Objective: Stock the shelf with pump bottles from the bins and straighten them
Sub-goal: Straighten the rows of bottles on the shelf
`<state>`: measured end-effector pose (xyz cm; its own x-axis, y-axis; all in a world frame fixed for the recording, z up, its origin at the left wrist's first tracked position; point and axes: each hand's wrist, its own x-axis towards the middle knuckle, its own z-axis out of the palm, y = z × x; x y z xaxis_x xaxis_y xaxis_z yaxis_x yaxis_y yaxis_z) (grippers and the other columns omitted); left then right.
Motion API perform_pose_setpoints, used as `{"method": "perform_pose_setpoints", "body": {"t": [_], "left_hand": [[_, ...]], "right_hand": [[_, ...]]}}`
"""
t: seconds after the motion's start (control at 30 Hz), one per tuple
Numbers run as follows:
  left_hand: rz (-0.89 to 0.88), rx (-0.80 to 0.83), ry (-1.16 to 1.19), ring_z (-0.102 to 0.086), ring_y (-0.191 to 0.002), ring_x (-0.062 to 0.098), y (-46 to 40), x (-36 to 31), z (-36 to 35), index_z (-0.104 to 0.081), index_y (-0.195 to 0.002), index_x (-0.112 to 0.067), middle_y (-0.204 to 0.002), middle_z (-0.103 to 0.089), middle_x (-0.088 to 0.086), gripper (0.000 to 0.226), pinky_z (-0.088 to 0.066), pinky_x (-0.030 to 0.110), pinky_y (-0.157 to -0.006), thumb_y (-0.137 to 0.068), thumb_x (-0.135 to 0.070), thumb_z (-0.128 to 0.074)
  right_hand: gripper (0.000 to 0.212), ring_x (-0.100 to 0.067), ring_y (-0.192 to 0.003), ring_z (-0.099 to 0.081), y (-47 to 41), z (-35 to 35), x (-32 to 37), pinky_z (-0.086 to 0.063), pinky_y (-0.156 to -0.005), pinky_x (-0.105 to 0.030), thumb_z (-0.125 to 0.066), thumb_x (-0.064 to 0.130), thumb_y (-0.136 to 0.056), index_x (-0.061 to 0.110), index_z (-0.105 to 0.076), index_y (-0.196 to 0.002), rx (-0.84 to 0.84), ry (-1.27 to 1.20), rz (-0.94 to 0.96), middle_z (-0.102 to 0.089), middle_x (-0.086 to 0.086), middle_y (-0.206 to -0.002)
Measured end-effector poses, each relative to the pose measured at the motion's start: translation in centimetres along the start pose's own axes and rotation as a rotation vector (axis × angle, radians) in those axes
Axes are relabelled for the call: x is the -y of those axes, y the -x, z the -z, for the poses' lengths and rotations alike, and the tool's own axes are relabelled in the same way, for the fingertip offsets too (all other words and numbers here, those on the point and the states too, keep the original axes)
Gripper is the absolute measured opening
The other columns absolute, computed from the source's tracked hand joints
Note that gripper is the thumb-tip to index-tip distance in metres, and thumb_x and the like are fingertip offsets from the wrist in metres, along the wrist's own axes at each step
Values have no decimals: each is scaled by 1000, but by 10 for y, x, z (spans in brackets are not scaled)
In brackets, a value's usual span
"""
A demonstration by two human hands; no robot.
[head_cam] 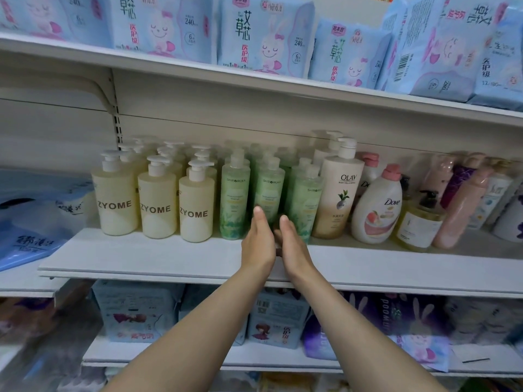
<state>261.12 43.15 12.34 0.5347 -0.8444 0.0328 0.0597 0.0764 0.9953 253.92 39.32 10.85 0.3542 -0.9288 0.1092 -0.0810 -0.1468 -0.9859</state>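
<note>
At frame centre, the left hand (258,241) and right hand (293,244) reach onto the shelf (141,260), fingers straight, flanking the base of the middle green pump bottle (268,190) standing just behind them, holding nothing.

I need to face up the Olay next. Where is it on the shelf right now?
The Olay bottle stands upright on the middle shelf, right of centre in the head view, between the green bottles and the Dove bottle.
</note>
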Motion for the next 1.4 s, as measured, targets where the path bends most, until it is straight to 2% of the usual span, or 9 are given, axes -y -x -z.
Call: {"method": "perform_pose_setpoints", "body": {"t": [0.2, 0.4, 0.63, 0.7, 0.77, 0.83, 0.93, 1.1, 1.4], "left_hand": [[-22, -10, 31, -48, -112, 7, -4, -1, -1, -53, -141, -33, -140, -57, -5, 64, -36, 26, -98, -101, -66, -17], [-26, -7, 11, -49, -129, 14, -7, 1, -2, -49, -145, -33, -145, -54, -4, 65, -37, 37, -113, -100, -66, -16], [-40, -8, -13, -45, -134, 14, 1, -2, 7, -48, -146, -29, -149, -50, -3, 64, -30, 24, -103, -102, -63, -17], [-122, -66, -65, -42, -139, 15, 8, 0, 19, -46, -148, -28, -151, -48, -2, 65, -27, 24, -107, -102, -63, -16], [-239, -151, -80, -46, -136, 16, 14, 0, 34, -48, -147, -24, -148, -52, -1, 68, -32, 33, -116, -101, -63, -16], [-300, -215, -96, -49, -133, 15, 15, -1, 48, -49, -145, -23, -144, -54, 0, 66, -36, 41, -116, -101, -60, -16], [-260, -209, -124, -40, -140, 12, 9, 0, 60, -43, -150, -25, -152, -46, -2, 62, -29, 30, -115, -104, -56, -16], [-158, -94, -102, -31, -145, 11, 0, 3, 67, -34, -154, -31, -158, -36, -8, 64, -20, 21, -105, -101, -63, -15], [-116, -63, -118, -31, -146, 14, -13, 4, 69, -34, -154, -34, -159, -36, -6, 68, -21, 25, -105, -99, -67, -12]], "right_hand": [[57, -8, -134, -45, -5, -2, 0, -40, -102, -25, -31, 63, -99, 33, -45, -146, -7, 6, -7, -49, 8, -148], [70, -9, -135, -45, -6, -4, 0, -35, -116, -38, -31, 72, -89, 35, -46, -146, -17, 14, 21, -50, 9, -148], [43, -8, -130, -50, 4, -2, 3, -48, -75, -8, -30, 56, -104, 37, -49, -138, -47, 5, 65, -52, 8, -143], [30, -10, -127, -54, 8, -5, 3, -54, -88, -23, -31, 49, -106, 42, -53, -125, -68, -64, 91, -56, 6, -138], [39, -8, -127, -55, 13, -11, 2, -50, -103, -39, -31, 47, -107, 32, -49, -138, -54, -104, 117, -55, 3, -142], [49, -5, -127, -54, 15, -23, 3, -46, -109, -39, -31, 49, -106, 26, -37, -149, -10, -109, 124, -50, 2, -147], [45, -4, -133, -48, 17, -44, 9, -38, -116, -38, -30, 55, -104, 38, -35, -146, 55, -95, 107, -46, 7, -150], [94, -10, -147, -30, 13, -61, 11, -25, -122, -44, -27, 84, -78, 32, -25, -157, 20, 6, 47, -31, 9, -161], [89, -10, -142, -38, 3, -66, 11, -30, -120, -44, -29, 81, -79, 33, -32, -154, 3, -25, 41, -39, 7, -156]]}}
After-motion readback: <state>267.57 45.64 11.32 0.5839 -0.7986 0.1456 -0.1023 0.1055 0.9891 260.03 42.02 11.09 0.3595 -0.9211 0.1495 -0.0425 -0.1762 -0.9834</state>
